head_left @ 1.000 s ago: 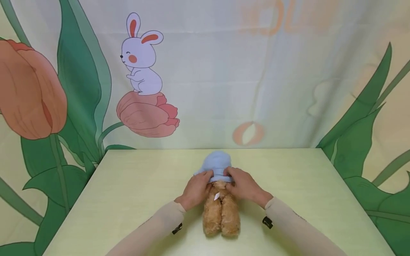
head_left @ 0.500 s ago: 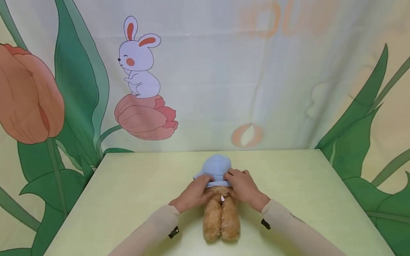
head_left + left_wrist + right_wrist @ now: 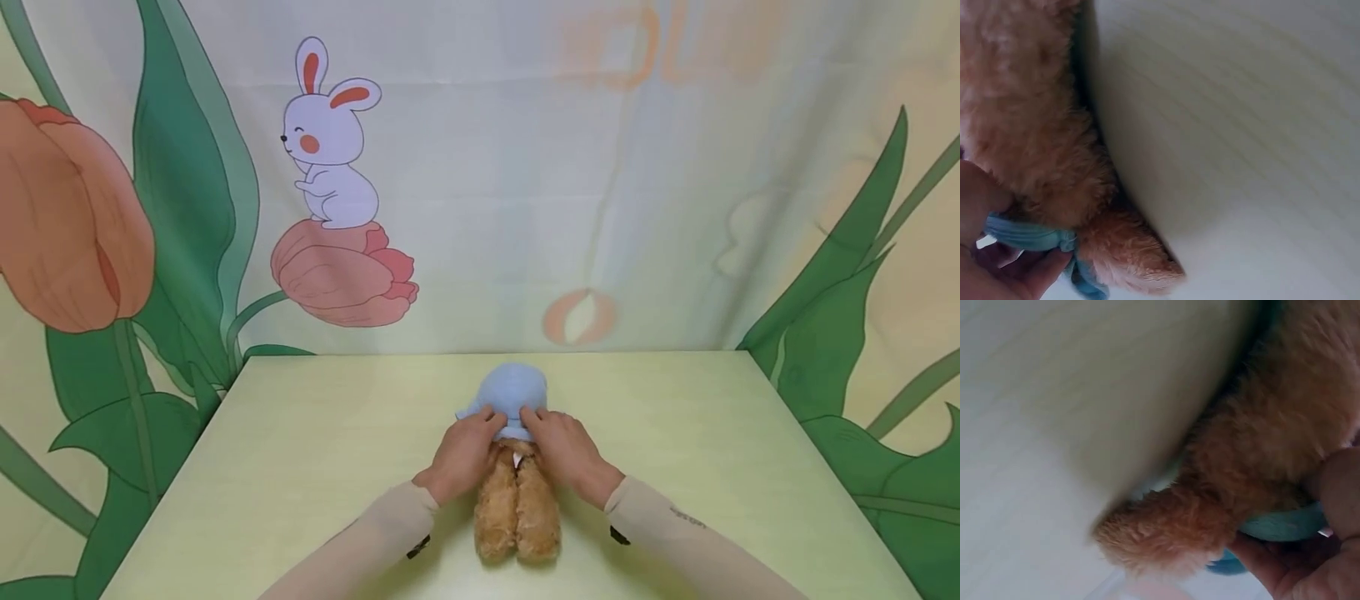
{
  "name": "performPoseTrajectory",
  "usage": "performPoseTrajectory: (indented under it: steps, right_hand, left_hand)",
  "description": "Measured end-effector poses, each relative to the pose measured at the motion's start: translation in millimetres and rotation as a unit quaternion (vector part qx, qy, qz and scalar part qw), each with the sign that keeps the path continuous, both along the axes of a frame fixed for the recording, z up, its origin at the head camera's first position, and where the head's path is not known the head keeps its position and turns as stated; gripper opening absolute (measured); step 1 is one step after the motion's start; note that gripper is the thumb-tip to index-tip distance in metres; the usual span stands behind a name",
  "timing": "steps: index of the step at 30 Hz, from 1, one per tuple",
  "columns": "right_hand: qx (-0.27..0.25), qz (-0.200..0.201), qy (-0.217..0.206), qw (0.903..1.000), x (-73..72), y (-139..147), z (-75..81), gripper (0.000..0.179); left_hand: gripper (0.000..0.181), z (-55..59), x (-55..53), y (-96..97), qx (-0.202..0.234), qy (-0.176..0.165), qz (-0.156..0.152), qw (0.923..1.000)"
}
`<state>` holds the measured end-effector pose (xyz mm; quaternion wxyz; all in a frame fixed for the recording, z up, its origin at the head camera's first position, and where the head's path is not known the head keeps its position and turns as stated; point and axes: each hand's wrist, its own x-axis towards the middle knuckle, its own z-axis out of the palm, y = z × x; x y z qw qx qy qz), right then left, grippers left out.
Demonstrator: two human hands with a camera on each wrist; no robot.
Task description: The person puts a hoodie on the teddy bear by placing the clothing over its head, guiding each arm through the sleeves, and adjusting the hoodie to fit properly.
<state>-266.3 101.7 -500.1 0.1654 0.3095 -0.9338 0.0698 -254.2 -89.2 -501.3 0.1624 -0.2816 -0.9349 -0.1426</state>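
A brown plush toy [image 3: 497,515] lies on the table with its two legs toward me. Light-blue cloth clothing [image 3: 513,389] covers its upper part, and its head is not visible. A small white tag [image 3: 517,460] shows between the legs. My left hand [image 3: 463,454] pinches the clothing's lower edge on the left side; in the left wrist view the blue edge [image 3: 1025,234] runs between thumb and fingers. On the other side my right hand [image 3: 568,450] pinches the same edge, seen as a blue band [image 3: 1285,524] in the right wrist view. Furry limbs stick out beside both hands.
The pale green table [image 3: 330,433] extends to both sides of the toy. Behind it hangs a cloth backdrop [image 3: 480,208] printed with tulips, leaves and a white rabbit. A black strap piece [image 3: 418,547] hangs under the left sleeve, another [image 3: 619,535] under the right.
Both hands have shifted slightly toward the legs, and the clothing's edge sits a little lower. The left thumb, spread on the fur half a second ago, is tucked in. Less of the tag shows.
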Motion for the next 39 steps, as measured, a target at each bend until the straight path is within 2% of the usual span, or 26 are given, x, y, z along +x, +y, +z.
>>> performPoseTrajectory:
  steps: [6, 9, 11, 15, 18, 20, 23, 25, 28, 31, 33, 36, 39]
  right_hand:
    - [-0.004, -0.014, 0.02, 0.9997, -1.4, -4.2, -7.7, 0.013]
    - [-0.009, -0.015, 0.025, 0.9995, -0.6, -4.2, -8.0, 0.012]
    - [-0.014, -0.016, 0.025, 0.9995, 0.1, -2.3, -7.3, 0.017]
    - [-0.037, -0.004, 0.004, 0.9993, 4.0, 6.4, -3.3, 0.024]
    - [-0.046, 0.01, -0.049, 0.9977, 9.9, 13.2, 2.4, 0.018]
    - [-0.044, 0.015, -0.09, 0.9949, 13.4, 16.1, 5.9, 0.023]
    - [-0.044, 0.017, -0.113, 0.9925, 16.3, 17.2, 8.0, 0.032]
    - [-0.041, 0.018, -0.088, 0.9951, 16.5, 15.7, 4.6, 0.032]
    - [-0.027, 0.019, -0.013, 0.9994, 15.8, 11.3, -5.4, 0.027]
    - [-0.009, 0.01, 0.057, 0.9983, 14.0, 7.0, -14.6, 0.022]
    - [-0.004, 0.002, 0.085, 0.9963, 12.0, 4.5, -17.4, 0.019]
    - [0.003, -0.016, 0.099, 0.995, 8.2, 2.6, -17.8, 0.018]
    - [0.003, -0.028, 0.091, 0.9955, 5.5, 4.5, -14.7, 0.019]
  left_hand:
    - [0.015, -6.3, 0.1, 9.1, -0.032, 0.027, 0.05, 0.9979]
    - [0.02, -7.4, 0.6, 10.3, -0.028, 0.023, 0.051, 0.998]
    - [0.022, -7.8, 1.9, 8.1, -0.019, 0.013, 0.044, 0.9988]
    - [0.025, -6.7, 7.5, -2.8, 0.027, -0.016, 0.012, 0.9994]
    - [0.03, -6.7, 11.2, -11.2, 0.047, -0.037, -0.025, 0.9979]
    - [0.031, -6.5, 12.5, -14.4, 0.046, -0.049, -0.042, 0.9968]
    - [0.032, -4.0, 14.0, -13.6, 0.045, -0.053, -0.045, 0.9965]
    - [0.031, -3.3, 15.4, -10.2, 0.033, -0.039, -0.033, 0.9981]
    - [0.03, -5.3, 17.6, -2.7, -0.017, 0.008, -0.005, 0.9998]
    - [0.026, -7.7, 19.0, 4.3, -0.066, 0.046, 0.023, 0.9965]
    - [0.023, -7.5, 17.9, 7.4, -0.082, 0.062, 0.034, 0.9941]
    - [0.021, -6.1, 13.3, 8.3, -0.076, 0.06, 0.033, 0.9948]
    - [0.02, -4.6, 10.5, 2.7, -0.047, 0.032, 0.012, 0.9983]
